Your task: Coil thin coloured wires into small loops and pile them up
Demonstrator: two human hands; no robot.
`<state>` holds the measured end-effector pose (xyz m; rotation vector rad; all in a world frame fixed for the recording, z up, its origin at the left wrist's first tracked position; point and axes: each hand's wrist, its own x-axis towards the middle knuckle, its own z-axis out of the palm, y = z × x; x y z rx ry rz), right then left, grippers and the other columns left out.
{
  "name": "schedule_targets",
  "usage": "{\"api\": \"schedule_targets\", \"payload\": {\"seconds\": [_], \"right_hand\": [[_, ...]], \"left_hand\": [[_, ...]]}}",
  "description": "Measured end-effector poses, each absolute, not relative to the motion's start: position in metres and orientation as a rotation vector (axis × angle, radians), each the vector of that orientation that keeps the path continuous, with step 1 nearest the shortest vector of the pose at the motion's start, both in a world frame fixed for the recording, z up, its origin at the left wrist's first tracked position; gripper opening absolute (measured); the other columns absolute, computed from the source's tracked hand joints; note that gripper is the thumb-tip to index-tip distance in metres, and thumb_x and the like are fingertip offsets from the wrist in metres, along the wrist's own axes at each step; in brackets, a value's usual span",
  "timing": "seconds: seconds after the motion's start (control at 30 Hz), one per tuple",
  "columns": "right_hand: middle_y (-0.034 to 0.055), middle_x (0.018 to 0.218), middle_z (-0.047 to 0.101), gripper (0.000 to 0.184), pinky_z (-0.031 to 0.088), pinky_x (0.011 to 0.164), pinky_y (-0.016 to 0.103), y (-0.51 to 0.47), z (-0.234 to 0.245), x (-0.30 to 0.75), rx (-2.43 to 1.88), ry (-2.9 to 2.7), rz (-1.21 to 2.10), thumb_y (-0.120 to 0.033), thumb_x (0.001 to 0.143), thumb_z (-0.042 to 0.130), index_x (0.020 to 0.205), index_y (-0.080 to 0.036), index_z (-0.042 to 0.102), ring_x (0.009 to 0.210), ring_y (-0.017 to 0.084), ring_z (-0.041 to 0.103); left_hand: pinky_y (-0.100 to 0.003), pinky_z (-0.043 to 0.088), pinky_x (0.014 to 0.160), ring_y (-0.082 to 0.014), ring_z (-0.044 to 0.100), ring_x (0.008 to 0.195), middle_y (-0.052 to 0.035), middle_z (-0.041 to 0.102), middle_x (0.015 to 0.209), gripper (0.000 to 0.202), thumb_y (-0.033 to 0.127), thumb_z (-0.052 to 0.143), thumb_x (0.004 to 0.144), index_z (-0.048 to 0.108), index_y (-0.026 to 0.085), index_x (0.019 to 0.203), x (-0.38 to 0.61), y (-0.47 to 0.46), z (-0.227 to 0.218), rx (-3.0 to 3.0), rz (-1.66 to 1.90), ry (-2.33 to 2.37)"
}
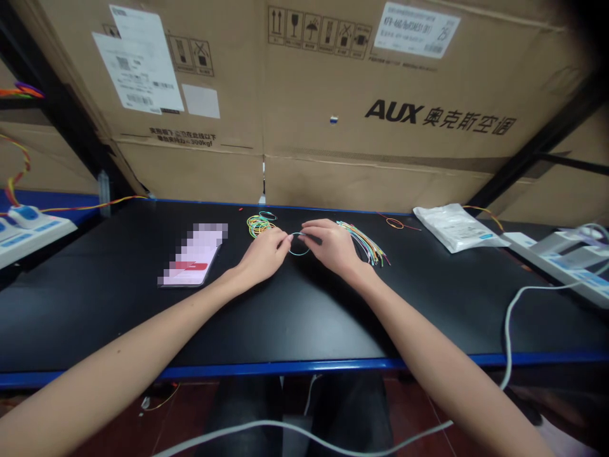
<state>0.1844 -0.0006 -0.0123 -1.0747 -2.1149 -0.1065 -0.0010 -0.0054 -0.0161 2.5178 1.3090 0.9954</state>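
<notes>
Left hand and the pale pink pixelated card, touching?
Apart: the head view shows black tabletop between the left hand and the pale pink pixelated card.

A thin light-blue wire loop (299, 252) is held at the fingertips of the left hand (264, 257) and the right hand (333, 246), above a black bench top with a blue edge (285, 365). Coiled yellow-green wires (259, 224) are laid just beyond the left hand, and a fanned bundle of thin multicoloured wires (366, 242) is placed beside the right hand.

The cardboard carton (309, 108) reads "AUX 奥克斯空调" in black, and a lower printed line ends "300kgf".
</notes>
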Motion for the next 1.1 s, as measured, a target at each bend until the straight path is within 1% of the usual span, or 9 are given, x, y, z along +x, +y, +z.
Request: {"api": "schedule_targets", "payload": {"seconds": [0.23,0.37,0.43,0.5,0.63,0.7,0.83,0.97,1.1], "right_hand": [[0.0061,0.096,0.073,0.018,0.048,0.078,0.031,-0.004,-0.006,0.185,-1.075,-2.172,0.017,-0.022,0.088,0.057,0.085,-0.02,0.074,0.087,0.02,0.064],[0.0036,0.079,0.073,0.022,0.047,0.065,0.027,-0.005,0.005,0.188,-1.139,-2.184,0.515,-0.027,0.089,0.055,0.083,-0.016,0.073,0.071,0.017,0.065],[0.0033,0.078,0.073,0.028,0.046,0.063,0.025,-0.005,0.008,0.19,-1.111,-2.215,0.749,-0.029,0.092,0.049,0.083,-0.015,0.072,0.07,0.015,0.065],[0.0044,0.08,0.073,0.03,0.046,0.065,0.025,-0.005,0.007,0.191,-1.128,-2.26,0.663,-0.028,0.094,0.046,0.082,-0.016,0.07,0.072,0.015,0.065],[0.0083,0.089,0.07,0.022,0.044,0.073,0.028,-0.005,-0.002,0.188,-1.177,-2.331,0.039,-0.03,0.092,0.053,0.085,-0.016,0.068,0.082,0.018,0.062],[0.009,0.092,0.07,0.025,0.044,0.076,0.029,-0.005,-0.005,0.186,-1.16,-2.381,-0.09,-0.031,0.095,0.049,0.085,-0.016,0.067,0.086,0.019,0.061],[0.0106,0.083,0.068,0.037,0.042,0.075,0.031,-0.008,-0.004,0.183,-1.251,-2.468,-0.27,-0.028,0.099,0.039,0.076,-0.014,0.064,0.082,0.02,0.059],[0.0089,0.079,0.065,0.04,0.043,0.077,0.031,-0.008,-0.001,0.185,-1.163,-2.51,-0.104,-0.027,0.1,0.034,0.074,-0.015,0.062,0.081,0.019,0.057],[0.0068,0.085,0.066,0.046,0.04,0.096,0.034,-0.006,0.001,0.187,-0.89,-2.426,0.275,-0.029,0.101,0.03,0.068,-0.018,0.061,0.101,0.019,0.057]], "left_hand": [[-0.034,0.045,0.074,-0.0192,0.055,0.08,-0.005,0.06,0.079,0.034,0.027,0.037,0.096,0.058,0.018,0.072,-0.002,-0.009,-0.018,2.655,0.953,1.324],[-0.035,0.046,0.076,-0.0203,0.055,0.082,-0.0069,0.061,0.083,0.032,0.026,0.037,0.097,0.06,0.016,0.076,-0.006,-0.007,-0.018,2.801,0.941,1.327],[-0.037,0.045,0.078,-0.0213,0.055,0.083,-0.0076,0.061,0.084,0.031,0.025,0.038,0.097,0.059,0.016,0.076,-0.007,-0.006,-0.017,2.881,0.946,1.327],[-0.037,0.045,0.079,-0.0214,0.054,0.083,-0.0073,0.06,0.082,0.031,0.025,0.038,0.097,0.059,0.017,0.075,-0.008,-0.006,-0.016,2.899,0.955,1.318],[-0.033,0.045,0.075,-0.0187,0.054,0.078,-0.0049,0.058,0.079,0.032,0.025,0.036,0.098,0.056,0.017,0.073,-0.006,-0.006,-0.016,2.804,0.949,1.257],[-0.032,0.044,0.072,-0.0178,0.053,0.076,-0.004,0.057,0.077,0.033,0.024,0.036,0.098,0.055,0.017,0.072,-0.005,-0.007,-0.017,2.785,0.933,1.248],[-0.032,0.043,0.069,-0.0175,0.052,0.073,-0.0038,0.057,0.075,0.033,0.023,0.036,0.098,0.054,0.017,0.071,-0.003,-0.011,-0.016,2.845,0.917,1.302],[-0.033,0.043,0.07,-0.0193,0.054,0.076,-0.0057,0.059,0.078,0.031,0.022,0.038,0.097,0.056,0.016,0.073,-0.005,-0.009,-0.015,2.995,0.911,1.327],[-0.035,0.043,0.073,-0.0215,0.055,0.078,-0.0077,0.061,0.079,0.031,0.024,0.038,0.097,0.059,0.016,0.076,-0.009,-0.001,-0.01,3.137,0.974,1.322]]}}
